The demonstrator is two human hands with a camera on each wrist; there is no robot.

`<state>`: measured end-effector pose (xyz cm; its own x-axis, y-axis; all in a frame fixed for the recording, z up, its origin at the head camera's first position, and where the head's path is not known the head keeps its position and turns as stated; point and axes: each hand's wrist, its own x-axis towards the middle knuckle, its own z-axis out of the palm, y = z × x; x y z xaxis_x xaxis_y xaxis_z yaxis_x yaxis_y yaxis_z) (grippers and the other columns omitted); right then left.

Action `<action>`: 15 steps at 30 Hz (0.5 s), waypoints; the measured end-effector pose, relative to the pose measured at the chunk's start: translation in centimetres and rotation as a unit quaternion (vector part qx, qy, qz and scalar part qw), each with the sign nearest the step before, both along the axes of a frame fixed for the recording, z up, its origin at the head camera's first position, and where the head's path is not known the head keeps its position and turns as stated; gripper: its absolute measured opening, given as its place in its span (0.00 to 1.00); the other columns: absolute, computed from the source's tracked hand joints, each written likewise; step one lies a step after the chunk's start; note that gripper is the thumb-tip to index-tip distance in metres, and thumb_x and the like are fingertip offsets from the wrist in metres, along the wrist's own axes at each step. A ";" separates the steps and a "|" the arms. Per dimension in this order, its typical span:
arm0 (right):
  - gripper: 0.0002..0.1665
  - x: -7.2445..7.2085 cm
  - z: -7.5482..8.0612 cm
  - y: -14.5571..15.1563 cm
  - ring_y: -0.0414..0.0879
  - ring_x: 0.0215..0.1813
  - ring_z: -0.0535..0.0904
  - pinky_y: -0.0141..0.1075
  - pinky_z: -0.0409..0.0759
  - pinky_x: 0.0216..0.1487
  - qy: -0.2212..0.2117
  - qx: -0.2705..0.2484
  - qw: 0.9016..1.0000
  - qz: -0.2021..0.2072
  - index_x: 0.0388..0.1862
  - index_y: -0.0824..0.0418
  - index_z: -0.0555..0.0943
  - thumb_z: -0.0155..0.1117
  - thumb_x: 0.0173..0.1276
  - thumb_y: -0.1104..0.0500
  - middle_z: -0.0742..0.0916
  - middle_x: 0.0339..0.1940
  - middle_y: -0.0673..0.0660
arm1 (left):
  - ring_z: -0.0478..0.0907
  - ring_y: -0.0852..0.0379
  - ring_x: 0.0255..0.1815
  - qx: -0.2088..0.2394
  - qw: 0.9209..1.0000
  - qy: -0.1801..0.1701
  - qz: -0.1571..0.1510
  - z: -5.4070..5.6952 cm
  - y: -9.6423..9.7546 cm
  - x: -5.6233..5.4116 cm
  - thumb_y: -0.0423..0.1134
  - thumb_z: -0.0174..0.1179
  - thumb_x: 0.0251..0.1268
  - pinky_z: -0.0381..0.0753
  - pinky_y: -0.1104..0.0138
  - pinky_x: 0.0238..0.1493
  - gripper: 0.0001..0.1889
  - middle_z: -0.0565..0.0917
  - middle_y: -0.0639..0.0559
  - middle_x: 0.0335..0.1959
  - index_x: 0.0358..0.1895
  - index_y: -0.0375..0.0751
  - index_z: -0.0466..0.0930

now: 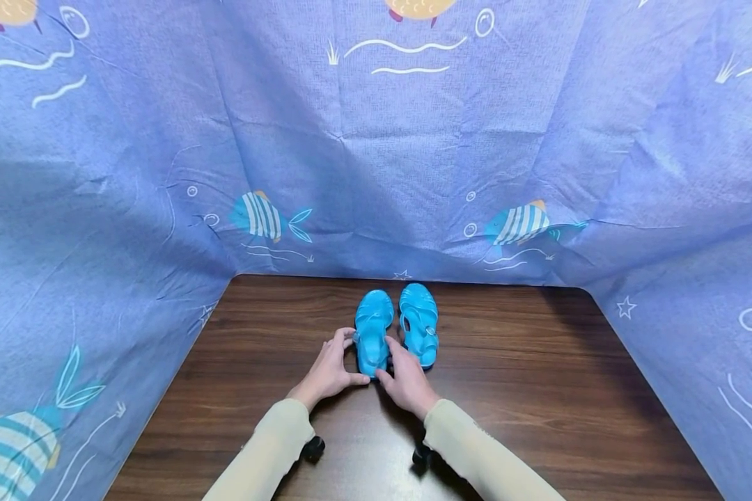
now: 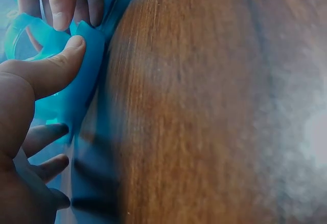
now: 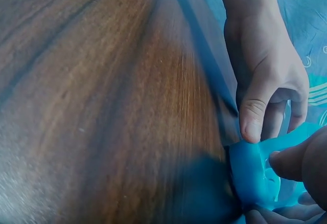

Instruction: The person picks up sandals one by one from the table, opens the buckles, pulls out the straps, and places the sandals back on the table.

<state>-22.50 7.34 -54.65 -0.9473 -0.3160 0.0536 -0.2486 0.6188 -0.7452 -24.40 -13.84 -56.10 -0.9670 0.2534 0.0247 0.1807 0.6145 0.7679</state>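
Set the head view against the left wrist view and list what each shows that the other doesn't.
Only the head view: cream sleeves, fish figures printed on the blue cloth, and small black objects near the wrists.

Only the left wrist view: the thumbnail of the left hand, legible up close.

Both: left hand, right hand, a blue sandal between them, and the wood-grain tabletop.

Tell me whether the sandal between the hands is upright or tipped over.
Upright: in the head view, the sandal shows its open, strapped top facing up, not its underside.
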 end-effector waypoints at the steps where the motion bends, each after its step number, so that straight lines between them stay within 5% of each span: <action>1: 0.42 0.1 0.0 0.0 0.61 0.74 0.73 0.56 0.74 0.72 -0.001 0.000 1.000 0.001 0.81 0.68 0.62 0.68 0.77 0.57 0.74 0.77 0.68 | 0.63 0.40 0.80 0.001 1.000 0.001 -0.001 0.0 -0.1 0.1 0.50 0.83 0.52 0.46 0.38 0.82 0.51 0.76 0.35 0.73 0.75 0.43 0.59; 15: 0.39 0.7 -0.1 0.2 0.59 0.73 0.75 0.54 0.76 0.71 0.001 -0.009 1.000 0.021 0.82 0.69 0.61 0.65 0.79 0.60 0.73 0.77 0.68 | 0.64 0.39 0.80 0.011 1.000 -0.010 -0.011 -0.3 -1.0 0.6 0.52 0.84 0.51 0.49 0.38 0.82 0.53 0.75 0.36 0.73 0.77 0.44 0.59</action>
<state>-21.75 7.52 -54.72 -0.9334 -0.3537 0.0607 -0.2746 0.5952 -0.7552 -23.80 -14.84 -56.39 -0.9614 0.2748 0.0113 0.1787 0.5927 0.7853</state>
